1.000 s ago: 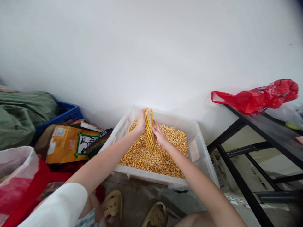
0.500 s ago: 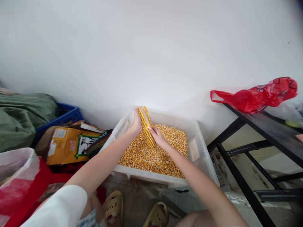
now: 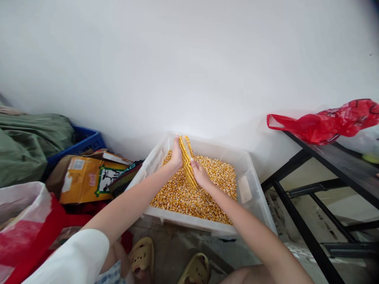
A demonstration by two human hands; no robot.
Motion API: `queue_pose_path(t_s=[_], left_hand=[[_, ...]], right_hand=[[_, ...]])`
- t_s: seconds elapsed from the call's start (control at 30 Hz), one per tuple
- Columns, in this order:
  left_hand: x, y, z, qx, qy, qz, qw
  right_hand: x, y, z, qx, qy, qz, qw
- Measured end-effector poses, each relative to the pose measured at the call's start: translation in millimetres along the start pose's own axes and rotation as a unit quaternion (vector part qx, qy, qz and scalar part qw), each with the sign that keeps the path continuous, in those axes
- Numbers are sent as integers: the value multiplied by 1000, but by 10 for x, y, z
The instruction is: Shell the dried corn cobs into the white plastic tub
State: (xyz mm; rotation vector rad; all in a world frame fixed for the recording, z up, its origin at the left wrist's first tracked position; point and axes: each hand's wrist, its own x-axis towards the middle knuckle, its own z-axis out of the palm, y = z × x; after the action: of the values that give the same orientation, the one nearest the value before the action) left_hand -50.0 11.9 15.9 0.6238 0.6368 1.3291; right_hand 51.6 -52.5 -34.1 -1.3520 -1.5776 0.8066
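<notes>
A yellow corn cob (image 3: 187, 161) is held tilted above a translucent plastic bin (image 3: 204, 225). A bare pale strip without kernels runs along its upper part. My left hand (image 3: 177, 154) grips the cob's upper left side, its fingers partly hidden behind it. My right hand (image 3: 199, 173) holds the lower right side, with the thumb pressed on the kernels by the bare strip. Beneath both hands, loose corn kernels (image 3: 216, 189) cover the bottom of the bin. The cob's lower end points down toward them.
On the left are a blue crate (image 3: 89, 138) with green cloth, an orange cardboard box (image 3: 81, 181) and a red-white bag (image 3: 22, 221). A black metal-framed table (image 3: 299, 205) stands right, bearing a red plastic bag (image 3: 322, 124). Sandals (image 3: 142, 254) are on the floor below the bin.
The view has shifted slightly. Both hands and the cob sit a little further right in the picture. The grip on the cob looks much the same.
</notes>
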Motion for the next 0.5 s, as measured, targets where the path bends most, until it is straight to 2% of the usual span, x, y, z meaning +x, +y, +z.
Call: queue_pose_path(t_s=[0.3, 0.4, 0.5], left_hand=[[-38, -30, 23, -22, 16, 32, 999], [-49, -17, 45, -48, 32, 34, 998], [-39, 4, 37, -58, 34, 12, 998]], right_hand=[[-76, -102, 76, -135, 88, 1, 987], [-56, -124, 52, -108, 75, 5, 991], [-12, -129, 8, -31, 40, 1, 999]])
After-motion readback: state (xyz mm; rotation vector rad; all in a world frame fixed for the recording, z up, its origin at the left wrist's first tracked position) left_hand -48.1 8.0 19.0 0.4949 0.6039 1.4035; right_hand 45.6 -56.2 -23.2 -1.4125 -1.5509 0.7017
